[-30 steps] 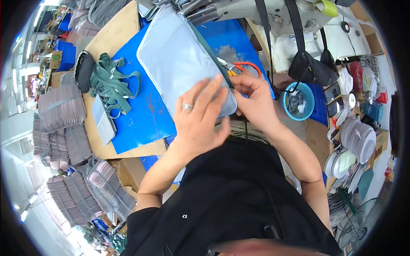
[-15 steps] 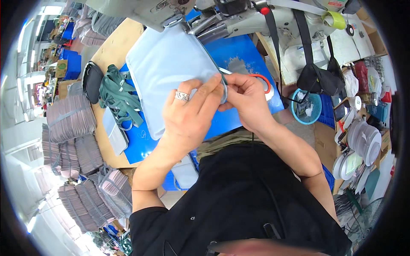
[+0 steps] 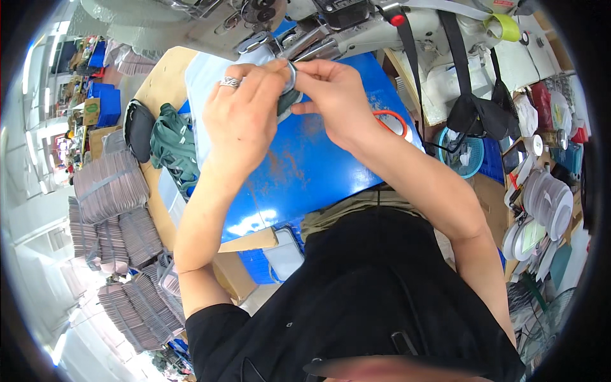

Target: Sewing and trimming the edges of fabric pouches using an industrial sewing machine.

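My left hand (image 3: 242, 114), wearing a silver ring, presses with curled fingers on the light blue-grey padded piece (image 3: 196, 95) beneath the sewing machine head (image 3: 305, 41). My right hand (image 3: 340, 108) pinches the edge of that piece, where a dark green strip (image 3: 287, 102) runs along it, close to my left fingertips and the metal parts of the machine. Both hands partly cover the piece. Under them is a blue board (image 3: 299, 165); orange-handled scissors (image 3: 394, 118) lie at its right, partly behind my right arm.
Green straps (image 3: 170, 143) and a black padded item (image 3: 137, 127) lie to the left, beside bundled stacks of flat pieces (image 3: 111, 184). On the right are hanging black straps (image 3: 455, 51), a blue basket (image 3: 471, 162) and reels (image 3: 550, 210). The machine's arm (image 3: 382, 28) spans the top.
The padded piece and both my hands have moved up and left, away from my body and in under the machine head. More of the blue board now shows below my hands.
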Available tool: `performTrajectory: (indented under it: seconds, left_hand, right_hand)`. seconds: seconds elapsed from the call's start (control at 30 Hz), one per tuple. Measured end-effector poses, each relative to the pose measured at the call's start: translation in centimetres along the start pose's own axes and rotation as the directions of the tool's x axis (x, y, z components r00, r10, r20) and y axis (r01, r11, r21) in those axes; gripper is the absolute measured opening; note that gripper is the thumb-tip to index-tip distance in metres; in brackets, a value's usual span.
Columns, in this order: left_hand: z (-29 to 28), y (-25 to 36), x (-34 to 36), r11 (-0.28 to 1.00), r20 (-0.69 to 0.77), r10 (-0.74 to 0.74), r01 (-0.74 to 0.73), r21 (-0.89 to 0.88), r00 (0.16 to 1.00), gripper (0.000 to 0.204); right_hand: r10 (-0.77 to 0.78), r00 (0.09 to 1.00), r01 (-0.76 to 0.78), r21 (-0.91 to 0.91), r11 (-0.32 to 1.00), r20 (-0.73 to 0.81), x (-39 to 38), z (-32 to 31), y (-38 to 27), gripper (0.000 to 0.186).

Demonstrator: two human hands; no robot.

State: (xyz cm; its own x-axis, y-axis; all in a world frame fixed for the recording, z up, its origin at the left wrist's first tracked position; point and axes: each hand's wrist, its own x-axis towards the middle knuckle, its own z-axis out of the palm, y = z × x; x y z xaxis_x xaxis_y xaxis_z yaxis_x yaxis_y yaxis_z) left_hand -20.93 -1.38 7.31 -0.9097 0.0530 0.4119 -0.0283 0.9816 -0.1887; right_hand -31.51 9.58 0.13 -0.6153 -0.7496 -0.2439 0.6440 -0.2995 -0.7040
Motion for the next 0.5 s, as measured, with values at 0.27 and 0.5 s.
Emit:
performTrajectory:
  seconds: [0.27, 0.5]
  left_hand:
    - [-2.0, -3.4, -5.8, 0.959, 0.224, -0.284, 0.276, 0.065, 0.932, 0.083]
    - [-7.2, -2.0, -2.2, 0.979, 0.396, -0.021, -0.062, 0.194, 0.918, 0.073]
  right_hand:
    - [-0.097, 0.993, 0.086, -0.151, 0.985, -0.069, 0.7, 0.8, 0.5, 0.027]
    - [-0.131, 0.987, 0.081, -0.416, 0.906, -0.092, -0.7, 2.5, -0.1, 0.033]
